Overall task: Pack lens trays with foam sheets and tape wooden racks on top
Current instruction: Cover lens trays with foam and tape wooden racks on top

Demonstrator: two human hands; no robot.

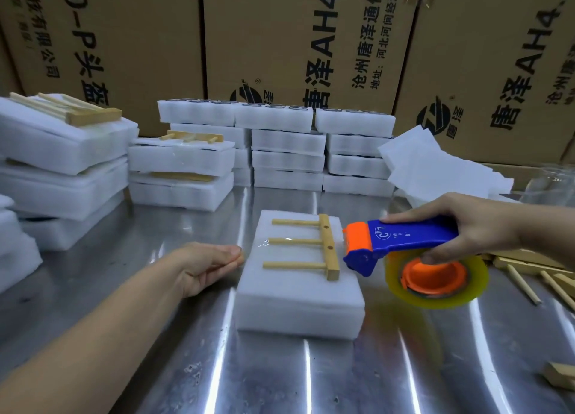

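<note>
A white foam-wrapped tray pack (298,298) lies on the steel table in front of me. On top of it rests a wooden rack (314,250) with three pegs pointing left. Clear tape runs across its middle peg. My right hand (466,227) grips a blue and orange tape dispenser (404,248) with a yellowish roll, its orange nose touching the rack's crossbar. My left hand (208,266) lies flat with fingers together, fingertips pressed against the pack's left edge, holding nothing.
Stacks of foam packs (280,146) stand at the back, some on the left (62,152) with racks taped on. Loose foam sheets (435,164) lie at right, loose wooden racks (535,270) at far right. Cardboard boxes (295,40) form a wall behind.
</note>
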